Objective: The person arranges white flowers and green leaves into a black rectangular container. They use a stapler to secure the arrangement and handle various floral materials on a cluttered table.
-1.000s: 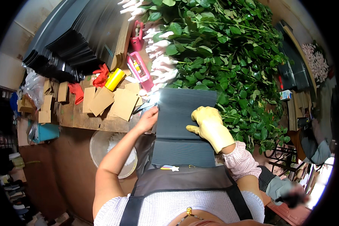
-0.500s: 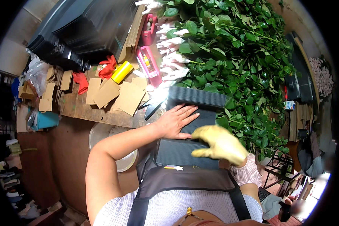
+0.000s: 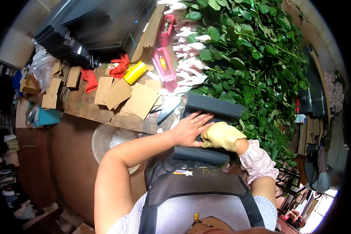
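A dark ridged sheet (image 3: pixel 214 103) lies folded at the table's front, its upper flap bent over and its lower part raised near my apron. My left hand (image 3: pixel 189 128) rests palm down on it, fingers stretched out. Beside it, my right hand (image 3: pixel 221 135), in a yellow rubber glove, has curled fingers on the sheet's fold, partly hidden. Long leafy stems (image 3: pixel 249 89) with white-sleeved heads (image 3: pixel 189 78) lie beyond and right of the sheet. Left of the sheet are a dark blade-like tool (image 3: pixel 163 115) and loose tan cardboard squares (image 3: pixel 140 102).
Two pink tape dispensers (image 3: pixel 164 70), a yellow roll (image 3: pixel 135 72), red gloves (image 3: pixel 89 81) and stacked dark sheets (image 3: pixel 78 31) occupy the wooden table (image 3: pixel 82 117). A round tub (image 3: pixel 101 144) stands below its front edge; a turquoise bin (image 3: pixel 45 117) is at the left.
My left hand moved from the sheet's left edge onto its middle. The gloved hand came down, then in beside it. The sheet's upper flap folded over and its lower part rose.
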